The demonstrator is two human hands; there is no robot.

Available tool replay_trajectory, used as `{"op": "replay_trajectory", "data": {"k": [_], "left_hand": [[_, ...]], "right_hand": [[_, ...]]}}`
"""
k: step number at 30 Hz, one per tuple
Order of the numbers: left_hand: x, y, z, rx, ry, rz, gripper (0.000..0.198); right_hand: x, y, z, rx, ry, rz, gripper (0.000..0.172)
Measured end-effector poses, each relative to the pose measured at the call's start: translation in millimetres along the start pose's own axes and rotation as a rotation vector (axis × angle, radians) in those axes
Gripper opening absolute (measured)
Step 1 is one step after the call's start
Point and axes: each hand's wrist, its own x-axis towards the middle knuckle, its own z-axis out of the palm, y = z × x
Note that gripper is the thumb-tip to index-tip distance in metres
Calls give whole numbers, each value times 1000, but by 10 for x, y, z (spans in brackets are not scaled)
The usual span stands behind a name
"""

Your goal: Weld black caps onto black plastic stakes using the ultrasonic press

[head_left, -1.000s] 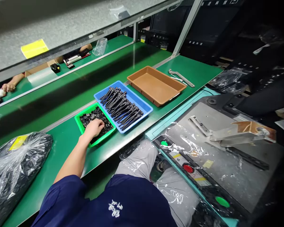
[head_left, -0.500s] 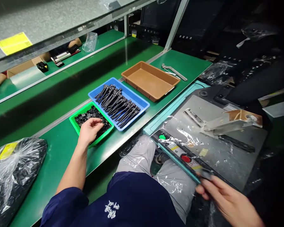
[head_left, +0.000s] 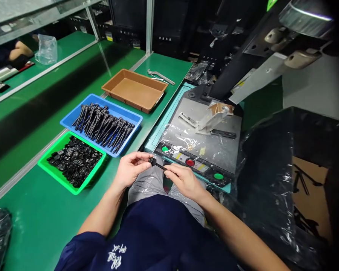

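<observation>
Over my lap, my left hand (head_left: 130, 170) pinches a small black part (head_left: 151, 160) at the head end of a thin black rod (head_left: 159, 166). My right hand (head_left: 185, 180) is closed round the rod's shaft. Whether the part is fitted onto the rod or only touches it, I cannot tell. To the left, a green tray (head_left: 73, 191) is full of small black parts (head_left: 76, 162). Beside it, a blue tray (head_left: 66, 122) has many black rods with thick heads (head_left: 104, 122) lying side by side.
A brown tray (head_left: 135, 92) stands beyond the blue one, with a wrench (head_left: 161, 77) behind it. At right is a machine with a metal plate (head_left: 175, 141), a bracket (head_left: 214, 116), green buttons (head_left: 218, 176) and a red button (head_left: 190, 162). Plastic lines a box (head_left: 310, 195) farther right.
My left hand has left the green tray, and my right hand has come in from the machine's front edge. Both now meet at the rod. The view has turned right.
</observation>
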Motion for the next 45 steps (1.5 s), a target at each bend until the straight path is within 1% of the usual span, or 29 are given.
{"op": "replay_trajectory", "data": {"k": [3,7,8,10,13,18,19,20,23,24,26,28,30,34,38,40,42,45], "left_hand": [[43,14,22,2,-47,18,25],[80,31,33,26,-92,33,18],[87,31,36,36,-100,41,17],[102,27,45,55,-105,64,15],[136,13,62,74,-108,74,13],[202,-4,66,68,-168,61,12],[212,-3,61,72,-181,58,12],[222,-1,55,78,-194,54,12],[245,0,45,88,-234,38,12],[250,-5,48,82,-243,32,12],[258,-24,70,48,-243,27,13],[259,-58,120,-7,-223,36,13],[250,-101,207,-74,-201,67,15],[216,-186,467,-165,-180,143,22],[196,-234,685,-219,-162,132,34],[203,-250,741,-218,-164,115,38],[223,-269,776,-171,-171,116,38],[270,-300,827,-60,-165,125,30]], "right_hand": [[-37,19,-36,70,-2,22,30],[-52,24,-58,272,-93,134,35],[-55,25,-57,294,-98,152,36],[-64,27,-52,263,-44,140,35],[-88,22,-39,152,61,71,29],[-139,2,-38,48,141,40,25],[-146,0,-47,50,140,44,25],[-151,0,-60,75,112,58,27],[-157,12,-108,242,-24,150,30],[-158,22,-119,284,-42,172,30],[-159,53,-113,305,2,170,29],[-156,101,-64,293,72,141,29],[-145,168,19,343,105,140,27],[-89,316,180,437,165,120,28],[-50,406,210,394,272,78,30],[-52,424,192,385,324,86,31],[-58,430,175,388,359,94,30],[-55,441,163,408,400,90,29]]}}
